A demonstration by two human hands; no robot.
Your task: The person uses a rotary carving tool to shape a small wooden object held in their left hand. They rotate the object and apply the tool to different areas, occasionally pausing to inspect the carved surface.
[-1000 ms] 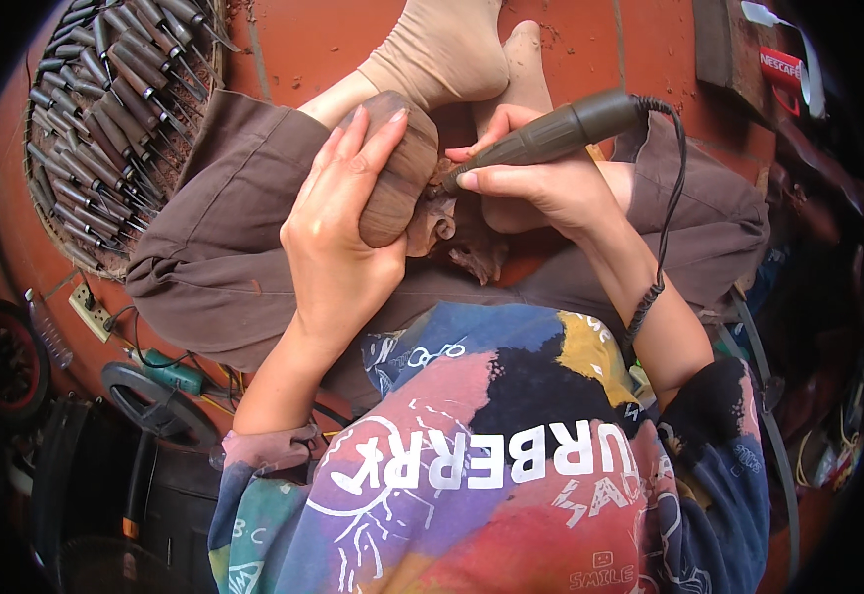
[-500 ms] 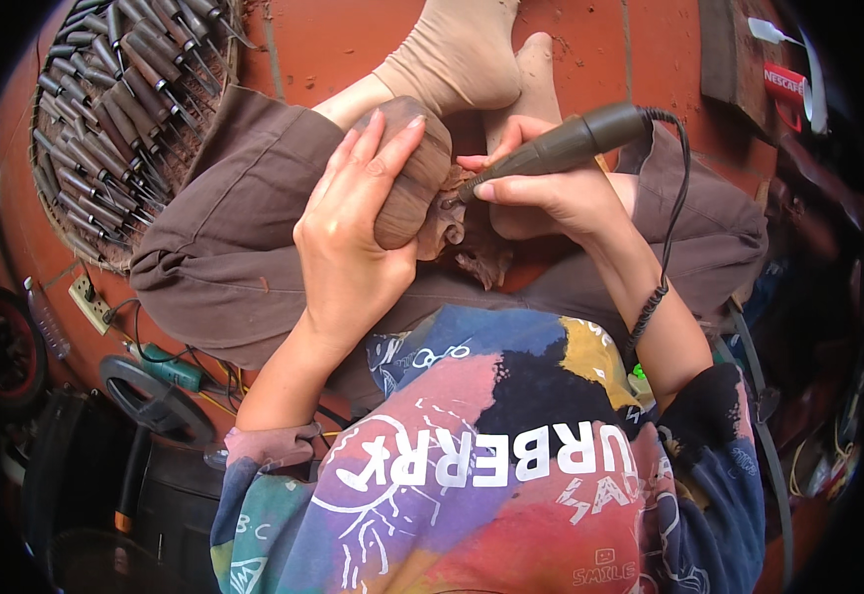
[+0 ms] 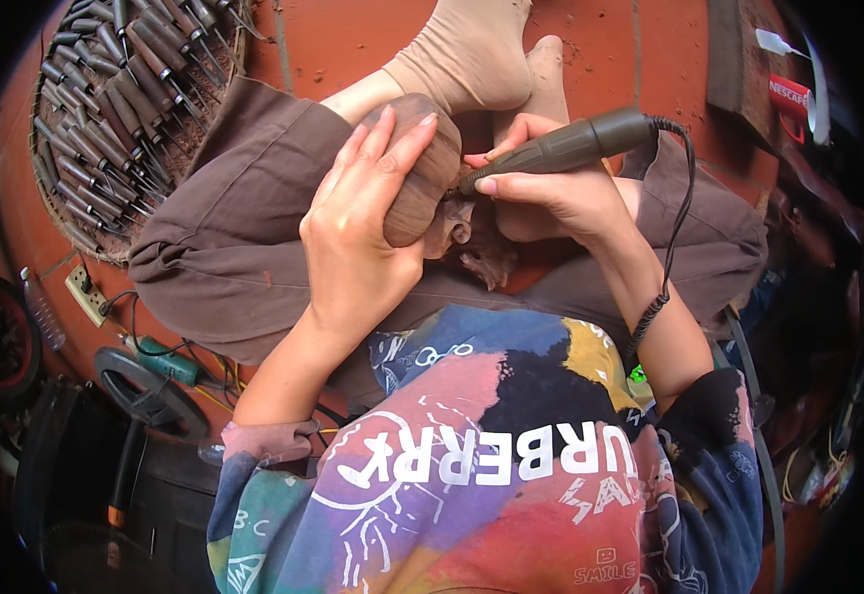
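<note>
A brown wood carving (image 3: pixel 413 203) rests in my lap, with a smooth, rounded, grooved body and curled, twisting detail on its right side. Spread over the rounded part, the fingers of my left hand (image 3: pixel 365 213) grip it from the left. My right hand (image 3: pixel 563 193) is closed around a dark rotary carving tool (image 3: pixel 576 144), held slanting like a pen. The tool's tip meets the carved detail near the middle of the piece; the exact contact point is too small to make out. From the tool's back end a black coiled cord (image 3: pixel 687 188) runs down past my right forearm.
A round basket (image 3: pixel 125 259) of wood-handled chisels (image 3: pixel 105 129) stands at the far left. On the red tiled floor (image 3: pixel 590 59) lie wood crumbs. A power socket (image 3: pixel 86 295), cables and a plastic bottle (image 3: pixel 44 312) are at left; a red mug (image 3: pixel 790 99) sits far right.
The tool and my right hand have tilted and shifted slightly against the carving. My left hand keeps its grip. The whole view has moved a little.
</note>
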